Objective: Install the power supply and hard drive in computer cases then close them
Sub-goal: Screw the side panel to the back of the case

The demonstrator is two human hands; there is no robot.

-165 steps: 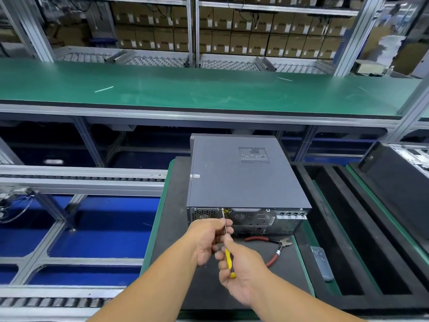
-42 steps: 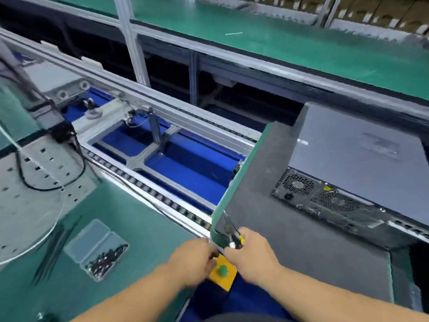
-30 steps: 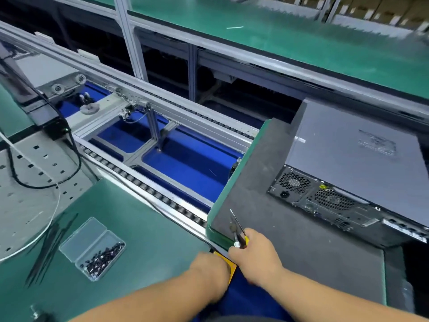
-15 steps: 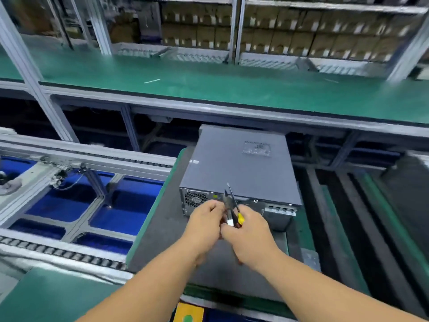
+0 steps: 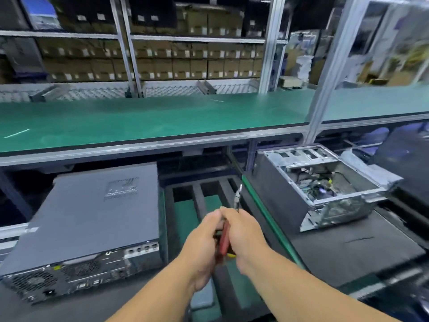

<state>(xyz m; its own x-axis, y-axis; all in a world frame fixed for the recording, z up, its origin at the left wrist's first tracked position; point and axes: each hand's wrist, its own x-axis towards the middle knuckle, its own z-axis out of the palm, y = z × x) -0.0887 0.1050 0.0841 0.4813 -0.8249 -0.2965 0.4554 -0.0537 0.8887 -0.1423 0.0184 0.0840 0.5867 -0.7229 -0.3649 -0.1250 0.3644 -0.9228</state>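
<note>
Closed computer case [image 5: 92, 219] lying at the left, lid on. Middle of the view, left hand [image 5: 202, 240] and right hand [image 5: 243, 231] pressed together, fingers wrapped round red-handled pliers [image 5: 224, 238], tip up. Open case [image 5: 318, 184] sits at the right, on a black mat [image 5: 352, 247].

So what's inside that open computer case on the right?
Inside the open case, a tangle of cables and some dark parts lie on the floor, below a bare metal drive cage at the far end. Blur and the near wall hide the rest.
</note>
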